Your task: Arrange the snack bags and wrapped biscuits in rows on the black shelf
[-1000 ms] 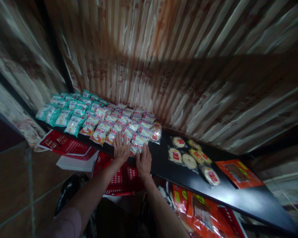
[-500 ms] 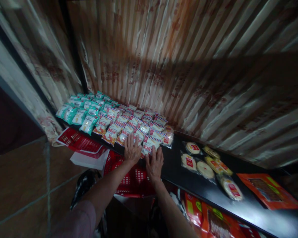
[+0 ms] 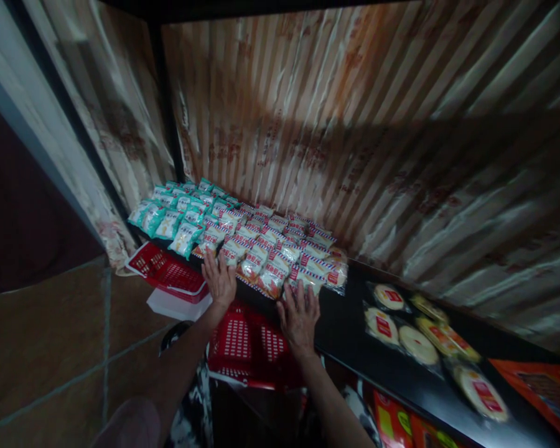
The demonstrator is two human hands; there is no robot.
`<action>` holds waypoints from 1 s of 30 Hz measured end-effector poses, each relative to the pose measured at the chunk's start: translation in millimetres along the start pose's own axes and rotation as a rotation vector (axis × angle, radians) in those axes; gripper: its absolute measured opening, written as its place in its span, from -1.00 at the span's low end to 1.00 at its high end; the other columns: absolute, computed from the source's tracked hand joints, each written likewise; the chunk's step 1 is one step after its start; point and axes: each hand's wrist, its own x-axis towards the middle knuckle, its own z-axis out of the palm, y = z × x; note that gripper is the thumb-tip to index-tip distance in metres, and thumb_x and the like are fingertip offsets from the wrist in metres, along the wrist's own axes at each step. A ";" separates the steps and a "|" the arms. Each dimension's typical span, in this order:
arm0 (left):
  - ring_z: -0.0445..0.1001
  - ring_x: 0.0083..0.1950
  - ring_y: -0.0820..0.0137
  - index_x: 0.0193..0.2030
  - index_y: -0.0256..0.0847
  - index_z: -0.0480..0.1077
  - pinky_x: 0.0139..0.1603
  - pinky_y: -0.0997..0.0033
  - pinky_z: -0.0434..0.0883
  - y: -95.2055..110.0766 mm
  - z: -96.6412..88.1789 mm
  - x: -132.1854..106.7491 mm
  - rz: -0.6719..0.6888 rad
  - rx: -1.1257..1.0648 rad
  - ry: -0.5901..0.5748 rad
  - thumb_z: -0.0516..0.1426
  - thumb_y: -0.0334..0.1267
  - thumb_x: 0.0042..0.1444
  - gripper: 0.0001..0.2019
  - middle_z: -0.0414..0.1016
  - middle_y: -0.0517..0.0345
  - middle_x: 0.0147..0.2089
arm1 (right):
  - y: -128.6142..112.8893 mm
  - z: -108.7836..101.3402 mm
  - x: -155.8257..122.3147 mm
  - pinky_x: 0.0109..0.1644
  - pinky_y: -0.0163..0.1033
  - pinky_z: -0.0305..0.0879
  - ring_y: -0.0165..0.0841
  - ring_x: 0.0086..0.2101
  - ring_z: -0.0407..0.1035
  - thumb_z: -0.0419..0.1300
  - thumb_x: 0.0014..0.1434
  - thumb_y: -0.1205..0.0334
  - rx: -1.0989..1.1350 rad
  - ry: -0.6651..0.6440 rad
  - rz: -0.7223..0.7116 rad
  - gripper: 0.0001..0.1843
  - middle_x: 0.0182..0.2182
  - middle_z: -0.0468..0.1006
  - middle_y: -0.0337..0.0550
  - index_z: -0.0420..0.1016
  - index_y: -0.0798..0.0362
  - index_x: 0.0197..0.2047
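Rows of small white snack packets with red print and striped edges (image 3: 254, 258) lie on a black shelf (image 3: 338, 323). My left hand (image 3: 220, 281) is open, fingers spread over the front edge of these packets, towards their left end. At the front right of the rows, my right hand (image 3: 299, 316) is also open, its fingertips against the nearest packet. Neither hand grips anything. Teal and white packets (image 3: 186, 238) fill the shelf's left end, just beyond my left hand.
Below the shelf stand a red plastic basket (image 3: 238, 342) and a second red basket (image 3: 177, 274). Round flat packs (image 3: 417, 345) and an orange package (image 3: 541, 389) lie to the right. A pleated curtain (image 3: 280, 112) hangs behind.
My left hand has moved left along the packets' front edge, away from my right hand. My right hand stays at the front right packet. The view has shifted a little left.
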 end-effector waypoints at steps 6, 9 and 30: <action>-0.20 0.43 0.08 0.34 -0.36 0.03 0.33 -0.05 0.01 -4.1 14.5 0.2 0.049 -0.021 -0.040 -0.10 -0.17 0.27 -0.46 -0.11 -0.28 0.41 | -4.5 6.5 1.9 0.23 0.16 -0.05 -0.02 0.27 -0.09 0.05 0.25 0.08 -0.022 -0.039 0.041 -0.47 0.31 0.09 -0.04 0.19 -0.12 0.27; -0.08 0.40 0.08 0.33 -0.36 0.05 0.30 -0.02 0.07 -1.6 16.9 2.4 0.031 -0.015 -0.027 -0.11 -0.17 0.27 -0.47 0.00 -0.27 0.37 | -2.0 6.9 0.6 0.23 0.15 -0.06 -0.02 0.28 -0.09 0.04 0.25 0.08 -0.029 -0.054 0.041 -0.47 0.29 0.12 -0.02 0.19 -0.11 0.27; -0.34 0.45 0.13 0.37 -0.36 -0.07 0.36 -0.05 -0.08 -1.0 21.0 4.6 0.101 0.007 -0.065 -0.09 -0.21 0.27 -0.43 -0.24 -0.22 0.44 | -3.2 11.7 -2.4 0.25 0.17 -0.10 -0.05 0.30 -0.14 0.04 0.26 0.13 -0.051 -0.060 0.038 -0.38 0.34 0.02 -0.06 -0.03 -0.16 0.35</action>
